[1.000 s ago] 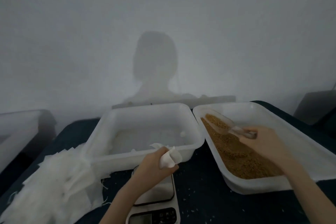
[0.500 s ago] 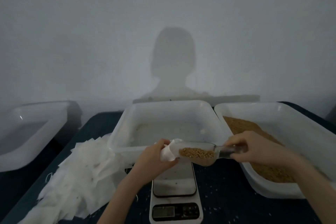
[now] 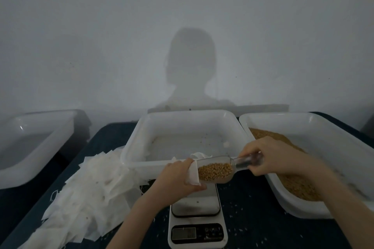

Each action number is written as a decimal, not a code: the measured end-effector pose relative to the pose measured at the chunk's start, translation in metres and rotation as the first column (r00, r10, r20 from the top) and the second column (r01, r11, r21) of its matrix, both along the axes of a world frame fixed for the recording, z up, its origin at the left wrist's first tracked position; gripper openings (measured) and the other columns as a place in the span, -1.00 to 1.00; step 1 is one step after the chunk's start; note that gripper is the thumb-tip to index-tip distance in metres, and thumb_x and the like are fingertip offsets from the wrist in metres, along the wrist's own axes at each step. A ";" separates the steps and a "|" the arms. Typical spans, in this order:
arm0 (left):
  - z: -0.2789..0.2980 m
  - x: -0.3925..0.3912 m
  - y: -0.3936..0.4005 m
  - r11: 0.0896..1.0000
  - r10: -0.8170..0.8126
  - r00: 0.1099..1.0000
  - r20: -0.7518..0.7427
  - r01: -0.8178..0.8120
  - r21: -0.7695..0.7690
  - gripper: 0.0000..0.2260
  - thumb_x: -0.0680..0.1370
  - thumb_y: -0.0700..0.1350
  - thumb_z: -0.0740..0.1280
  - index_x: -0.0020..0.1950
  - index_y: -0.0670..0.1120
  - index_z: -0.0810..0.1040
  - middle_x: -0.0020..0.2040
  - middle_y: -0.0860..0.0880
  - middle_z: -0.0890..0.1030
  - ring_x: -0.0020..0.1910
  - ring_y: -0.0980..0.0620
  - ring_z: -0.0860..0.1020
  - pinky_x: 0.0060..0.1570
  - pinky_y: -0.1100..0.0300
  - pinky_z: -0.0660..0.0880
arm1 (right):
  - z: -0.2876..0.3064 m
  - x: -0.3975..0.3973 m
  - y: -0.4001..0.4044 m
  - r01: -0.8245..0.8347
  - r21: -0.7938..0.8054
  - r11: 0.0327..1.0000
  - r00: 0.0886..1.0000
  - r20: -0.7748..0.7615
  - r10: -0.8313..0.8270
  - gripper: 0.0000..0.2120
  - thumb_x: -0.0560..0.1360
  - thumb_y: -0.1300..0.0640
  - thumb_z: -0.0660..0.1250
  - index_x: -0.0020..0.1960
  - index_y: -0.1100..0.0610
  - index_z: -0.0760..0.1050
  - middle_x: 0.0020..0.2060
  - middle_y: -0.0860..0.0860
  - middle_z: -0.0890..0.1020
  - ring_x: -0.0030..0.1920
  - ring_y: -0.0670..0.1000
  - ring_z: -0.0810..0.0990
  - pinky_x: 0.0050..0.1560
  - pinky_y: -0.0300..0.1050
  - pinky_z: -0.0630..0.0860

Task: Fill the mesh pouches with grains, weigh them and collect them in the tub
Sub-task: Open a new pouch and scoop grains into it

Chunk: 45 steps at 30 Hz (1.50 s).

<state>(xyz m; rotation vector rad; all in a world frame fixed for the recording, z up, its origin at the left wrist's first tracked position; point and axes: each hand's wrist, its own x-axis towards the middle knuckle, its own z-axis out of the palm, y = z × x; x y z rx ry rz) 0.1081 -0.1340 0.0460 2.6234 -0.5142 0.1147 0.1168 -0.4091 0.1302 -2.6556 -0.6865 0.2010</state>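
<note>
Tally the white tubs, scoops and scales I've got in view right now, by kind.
White tubs: 3, one far left, one in the middle, one on the right holding grains
Clear scoops: 1, loaded with grains
Scales: 1
Total: 5

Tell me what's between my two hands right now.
In the head view, a clear scoop loaded with grains spans the gap: the right hand holds its handle, and its mouth sits in the pouch held by the left hand.
</note>
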 end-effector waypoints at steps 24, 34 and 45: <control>-0.016 -0.002 -0.026 0.880 -0.001 0.988 -0.153 -0.071 -0.469 -0.70 0.40 0.12 0.45 0.04 0.10 0.45 -0.06 0.16 0.56 -0.11 0.34 0.52 -0.24 0.48 0.42 | 0.056 -0.006 0.048 0.158 -0.570 0.806 0.895 0.427 0.127 -0.63 0.56 -0.17 0.18 0.34 -0.16 0.45 0.17 -0.13 0.57 0.33 -0.12 0.35 0.44 0.15 -0.37; -0.018 0.001 -0.031 0.834 -0.017 0.985 -0.171 -0.080 -0.546 -0.60 0.40 0.08 0.47 0.17 0.01 0.47 0.02 0.11 0.60 -0.02 0.19 0.57 -0.06 0.29 0.55 | 0.061 -0.009 0.048 0.187 -0.583 0.791 0.863 0.482 0.151 -0.68 0.58 -0.13 0.18 0.29 -0.14 0.49 0.11 -0.11 0.57 0.28 -0.12 0.38 0.41 0.11 -0.42; -0.022 0.000 -0.029 0.817 -0.035 0.983 -0.178 -0.074 -0.572 -0.61 0.39 0.11 0.45 0.12 -0.02 0.50 -0.02 0.07 0.62 -0.07 0.18 0.57 -0.05 0.21 0.57 | 0.055 -0.008 0.048 0.192 -0.581 0.791 0.858 0.491 0.153 -0.68 0.58 -0.13 0.17 0.30 -0.17 0.48 0.12 -0.11 0.56 0.28 -0.11 0.39 0.40 0.12 -0.43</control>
